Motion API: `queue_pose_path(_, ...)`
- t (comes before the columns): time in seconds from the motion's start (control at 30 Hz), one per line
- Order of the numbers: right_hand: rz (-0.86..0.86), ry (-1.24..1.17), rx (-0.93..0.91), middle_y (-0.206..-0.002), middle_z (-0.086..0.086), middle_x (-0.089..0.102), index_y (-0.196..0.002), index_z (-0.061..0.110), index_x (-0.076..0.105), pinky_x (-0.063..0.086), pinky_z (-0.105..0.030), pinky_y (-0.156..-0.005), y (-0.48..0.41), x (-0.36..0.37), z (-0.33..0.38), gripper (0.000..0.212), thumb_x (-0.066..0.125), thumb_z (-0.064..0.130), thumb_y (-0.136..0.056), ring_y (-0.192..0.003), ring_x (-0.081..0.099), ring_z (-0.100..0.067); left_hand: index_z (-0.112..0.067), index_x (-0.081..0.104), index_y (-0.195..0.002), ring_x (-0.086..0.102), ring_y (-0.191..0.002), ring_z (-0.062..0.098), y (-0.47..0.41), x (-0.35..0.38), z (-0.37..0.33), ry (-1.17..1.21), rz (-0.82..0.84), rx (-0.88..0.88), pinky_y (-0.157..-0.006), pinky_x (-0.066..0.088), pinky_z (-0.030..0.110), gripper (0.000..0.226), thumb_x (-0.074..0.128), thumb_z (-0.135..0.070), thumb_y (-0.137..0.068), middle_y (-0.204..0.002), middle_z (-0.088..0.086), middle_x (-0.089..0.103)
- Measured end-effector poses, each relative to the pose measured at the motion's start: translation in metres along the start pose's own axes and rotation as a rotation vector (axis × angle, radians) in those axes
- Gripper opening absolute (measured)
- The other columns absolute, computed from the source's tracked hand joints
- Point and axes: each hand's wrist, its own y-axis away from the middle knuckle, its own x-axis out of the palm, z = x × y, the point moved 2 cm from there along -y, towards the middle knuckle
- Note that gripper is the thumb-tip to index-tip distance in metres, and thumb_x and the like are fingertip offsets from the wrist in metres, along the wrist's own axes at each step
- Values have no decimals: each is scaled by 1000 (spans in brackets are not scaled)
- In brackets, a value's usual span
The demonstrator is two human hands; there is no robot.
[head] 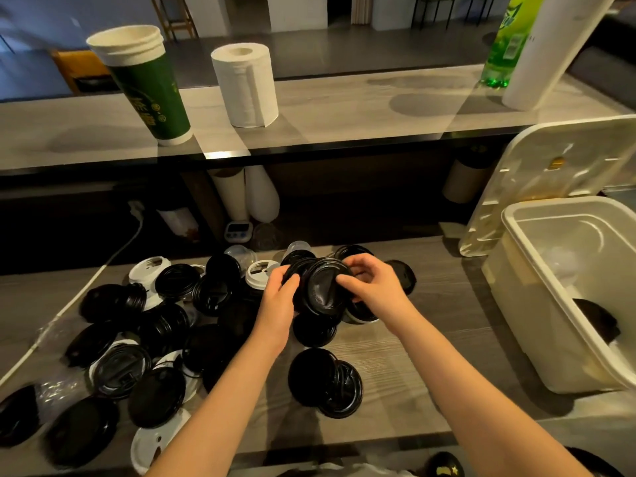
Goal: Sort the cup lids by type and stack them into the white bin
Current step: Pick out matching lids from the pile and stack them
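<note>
**A:** why's the black lid stack (pixel 321 290) held just left of the white bin (pixel 516 315), not in it?

**B:** prob squaring it up first imo. Left hand (pixel 280 287) curls round its left edge, right hand (pixel 375 287) pinches the right rim w/ thumb + fingertips. Loose lids (pixel 165 325) lie further left of the bin.

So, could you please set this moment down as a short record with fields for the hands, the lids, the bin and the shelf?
left hand: grips the stack of black lids from the left
right hand: pinches the same stack from the right
loose lids: black, a few white, scattered on the counter
white bin: at right, open, dark lids inside; its cover leans behind
upper shelf: green cup stack, paper roll, green bottle
</note>
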Motion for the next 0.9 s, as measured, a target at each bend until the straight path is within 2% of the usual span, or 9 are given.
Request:
queue_pose_path(0.1, -22, 21, 1, -100, -3, 65, -99, 21, 60, 56, -30, -76, 2, 13, -4, 21, 71, 18, -82, -92, 63, -17, -24, 55, -105, 61, -96, 14, 7, 1, -5, 57, 23, 25, -80, 49, 31, 17, 39, -21, -100, -106, 3, 63)
queue_pose_path(0.23, 18, -136, 7, -100, -6, 65, -101, 16, 55, 53, -21, -65, 6, 22, -3, 22, 68, 13, -84, -85, 66, -15, -24, 53, -109, 61, -102, 18, 16, -3, -7, -60, 127, 83, -89, 49, 37, 20, 49, -10, -94, -108, 5, 63)
queue_pose_path(0.33, 50, -55, -40, -98, -3, 65, -109, 20, 56, 55, -22, -69, 6, 21, -2, 29, 68, 15, -84, -85, 67, -14, -27, 54, -110, 61, -104, 14, 16, -13, -7, -190, 159, 110, -88, 49, 29, 28, 51, -5, -92, -109, 1, 64)
queue_pose_path(0.43, 81, 82, -59, -100, -3, 66, -110, 24, 59, 57, -29, -79, 2, 20, -3, 29, 70, 18, -83, -90, 66, -17, -19, 58, -115, 61, -104, 11, 11, -30, -6, -432, 123, 173, -88, 48, 23, 30, 61, -9, -87, -107, -3, 65)
queue_pose_path(0.53, 171, 135, -58, -96, -2, 65, -108, 27, 59, 57, -28, -77, -2, 26, -2, 25, 67, 19, -86, -89, 65, -16, -20, 56, -117, 59, -91, -8, 12, -40, -5, -504, 76, 188, -77, 46, 8, 36, 62, -4, -85, -97, -16, 60)
queue_pose_path(0.6, 191, 137, -35, -100, -2, 66, -113, 24, 61, 56, -26, -79, -7, 30, -4, 24, 61, 20, -90, -93, 64, -14, -18, 53, -126, 61, -91, -5, 10, -50, -4, -512, 34, 184, -83, 49, 15, 45, 62, -2, -85, -97, -15, 60)
queue_pose_path(0.7, 35, 523, -35, -112, -3, 60, -124, 15, 57, 50, -29, -82, -22, 28, -23, 35, 58, 28, -92, -101, 59, -18, -19, 48, -134, 61, -105, 15, 8, -71, -1, -508, -69, 168, -95, 49, 31, 52, 61, -3, -86, -109, -2, 62)
queue_pose_path(0.8, 18, 907, 17, -128, -10, 49, -131, 12, 49, 49, -37, -86, -29, 30, -46, 54, 58, 43, -89, -115, 50, -29, -21, 46, -137, 56, -105, 12, 9, -87, 0, -537, -150, 144, -92, 44, 24, 52, 60, -8, -88, -119, 2, 56)
queue_pose_path(0.9, 92, 1015, 55, -127, -12, 47, -128, 10, 48, 49, -41, -87, -28, 39, -61, 58, 63, 46, -85, -117, 47, -33, -17, 46, -137, 54, -103, 10, 13, -95, 0, -533, -188, 140, -88, 43, 21, 50, 59, -7, -89, -113, 0, 55)
